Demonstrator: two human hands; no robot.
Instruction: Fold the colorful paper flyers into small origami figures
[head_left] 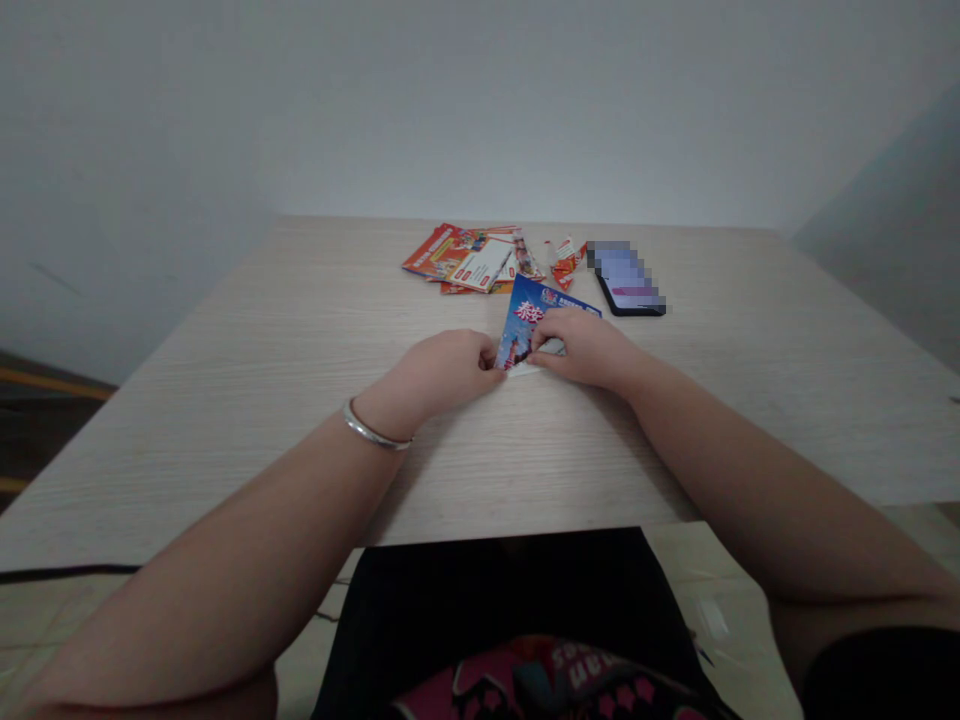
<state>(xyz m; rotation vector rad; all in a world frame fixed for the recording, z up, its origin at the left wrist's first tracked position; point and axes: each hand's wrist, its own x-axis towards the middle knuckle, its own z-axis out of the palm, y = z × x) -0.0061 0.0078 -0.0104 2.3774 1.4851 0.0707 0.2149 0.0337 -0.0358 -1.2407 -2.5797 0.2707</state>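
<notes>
A blue printed leaflet (pixel 527 318) with red and white lettering lies on the pale wooden table (pixel 300 340), in front of me at the middle. My left hand (pixel 442 370) pinches its near left corner with closed fingers; a silver bangle circles that wrist. My right hand (pixel 585 345) presses and pinches the leaflet's near right edge, fingers curled over the paper. The two hands almost touch at the leaflet's lower edge, where a white underside shows.
Behind the leaflet lies a loose pile of orange and red flyers (pixel 469 260) and some small folded paper pieces (pixel 564 260). A dark phone (pixel 628 285) rests to their right. A plain wall stands behind the table's far edge.
</notes>
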